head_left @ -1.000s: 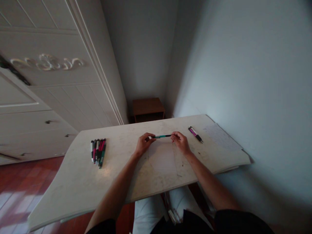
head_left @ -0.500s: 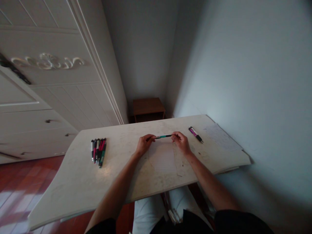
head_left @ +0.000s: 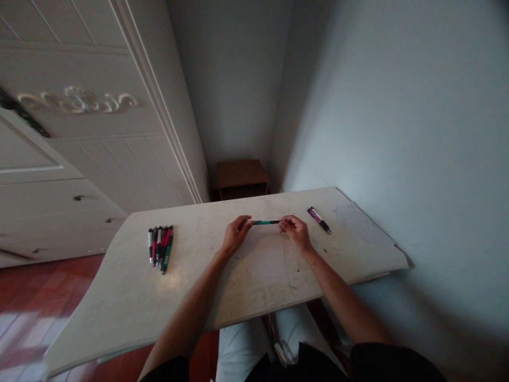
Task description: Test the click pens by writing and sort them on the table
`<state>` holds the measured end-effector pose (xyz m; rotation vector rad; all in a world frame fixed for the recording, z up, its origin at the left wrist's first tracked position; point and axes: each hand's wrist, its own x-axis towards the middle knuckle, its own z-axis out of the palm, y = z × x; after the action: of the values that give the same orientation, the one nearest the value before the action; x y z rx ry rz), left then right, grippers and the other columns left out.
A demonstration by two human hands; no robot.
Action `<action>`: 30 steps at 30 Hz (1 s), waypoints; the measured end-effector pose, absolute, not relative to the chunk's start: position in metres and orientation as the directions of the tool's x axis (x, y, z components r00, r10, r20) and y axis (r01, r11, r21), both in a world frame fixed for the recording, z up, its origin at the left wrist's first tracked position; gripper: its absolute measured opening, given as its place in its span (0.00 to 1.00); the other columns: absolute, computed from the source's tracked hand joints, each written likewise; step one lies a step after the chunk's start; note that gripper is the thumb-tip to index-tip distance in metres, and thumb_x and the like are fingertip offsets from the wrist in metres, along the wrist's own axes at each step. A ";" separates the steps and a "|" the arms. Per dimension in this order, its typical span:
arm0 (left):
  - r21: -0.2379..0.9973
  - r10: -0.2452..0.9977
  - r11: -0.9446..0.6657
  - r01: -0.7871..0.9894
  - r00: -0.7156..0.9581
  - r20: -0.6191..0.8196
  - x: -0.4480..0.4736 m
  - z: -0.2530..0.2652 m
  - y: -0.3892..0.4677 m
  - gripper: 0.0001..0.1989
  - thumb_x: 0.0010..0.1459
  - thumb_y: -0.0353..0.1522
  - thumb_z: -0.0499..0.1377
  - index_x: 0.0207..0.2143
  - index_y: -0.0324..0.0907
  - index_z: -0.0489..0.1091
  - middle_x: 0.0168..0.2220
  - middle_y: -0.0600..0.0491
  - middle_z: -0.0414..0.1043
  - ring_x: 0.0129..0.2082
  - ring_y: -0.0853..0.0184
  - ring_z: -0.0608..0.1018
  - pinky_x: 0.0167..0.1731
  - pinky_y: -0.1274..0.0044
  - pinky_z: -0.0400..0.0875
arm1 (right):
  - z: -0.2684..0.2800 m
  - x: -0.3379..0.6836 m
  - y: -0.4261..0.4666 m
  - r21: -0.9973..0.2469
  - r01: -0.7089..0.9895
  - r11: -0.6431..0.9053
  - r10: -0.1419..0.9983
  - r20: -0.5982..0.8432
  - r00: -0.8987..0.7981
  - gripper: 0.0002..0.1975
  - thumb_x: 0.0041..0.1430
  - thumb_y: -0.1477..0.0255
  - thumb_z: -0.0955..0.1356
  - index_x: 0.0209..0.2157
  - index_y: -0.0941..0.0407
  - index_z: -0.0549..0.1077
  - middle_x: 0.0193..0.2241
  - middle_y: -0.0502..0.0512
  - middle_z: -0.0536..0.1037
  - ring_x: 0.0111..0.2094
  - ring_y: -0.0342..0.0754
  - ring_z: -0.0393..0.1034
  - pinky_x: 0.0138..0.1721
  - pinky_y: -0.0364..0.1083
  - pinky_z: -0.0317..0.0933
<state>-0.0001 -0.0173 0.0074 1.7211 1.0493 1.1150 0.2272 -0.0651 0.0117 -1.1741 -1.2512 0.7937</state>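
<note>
A teal and black pen (head_left: 266, 222) lies level between my two hands, above the far edge of a lined sheet of paper (head_left: 267, 262). My left hand (head_left: 237, 233) pinches its left end with thumb and fingers. At the other end, the black part is pinched by the fingertips of my right hand (head_left: 295, 231). To the left on the table is a cluster of several pens (head_left: 160, 246) in white, red, black and green, side by side. Two pens (head_left: 318, 219), purple and white with black grips, rest to the right of my right hand.
The white table (head_left: 119, 297) has worn, stained patches. Another sheet with writing (head_left: 363, 223) lies at its right end by the wall (head_left: 417, 132). A white cabinet (head_left: 119, 148) stands on the left, and a low brown wooden stand (head_left: 242, 172) is behind the table.
The pen has turned slightly about its length, and the silvery part near my left fingers shows less. My left fingers have shifted a little; my right hand stays nearly still.
</note>
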 end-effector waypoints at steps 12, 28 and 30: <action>0.905 0.907 -0.378 0.194 0.272 0.321 -0.002 0.006 -0.012 0.11 0.51 0.39 0.63 0.34 0.41 0.76 0.31 0.52 0.77 0.27 0.69 0.74 0.30 0.77 0.69 | 0.010 0.227 -0.067 -0.950 0.202 0.238 0.953 0.268 0.139 0.18 0.54 0.55 0.70 0.30 0.57 0.73 0.23 0.52 0.75 0.23 0.45 0.70 0.27 0.44 0.67; 0.934 0.919 -0.313 0.171 0.302 0.253 0.000 0.007 -0.014 0.16 0.55 0.43 0.60 0.35 0.39 0.74 0.28 0.51 0.76 0.29 0.66 0.77 0.32 0.76 0.71 | 0.007 0.227 -0.063 -0.961 0.125 0.248 0.945 0.268 0.185 0.15 0.51 0.59 0.72 0.33 0.55 0.71 0.23 0.49 0.75 0.24 0.45 0.71 0.29 0.44 0.66; 0.928 0.921 -0.326 0.183 0.282 0.268 -0.001 0.007 -0.013 0.13 0.53 0.40 0.62 0.36 0.40 0.75 0.31 0.50 0.77 0.30 0.66 0.77 0.32 0.76 0.71 | 0.007 0.227 -0.064 -0.957 0.158 0.245 0.947 0.271 0.172 0.15 0.52 0.58 0.71 0.32 0.55 0.72 0.23 0.50 0.75 0.24 0.45 0.71 0.29 0.45 0.66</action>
<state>-0.0011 -0.0131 0.0067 1.7150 1.0135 1.1108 0.2268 -0.0638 0.0067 -1.1924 -1.2736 0.8087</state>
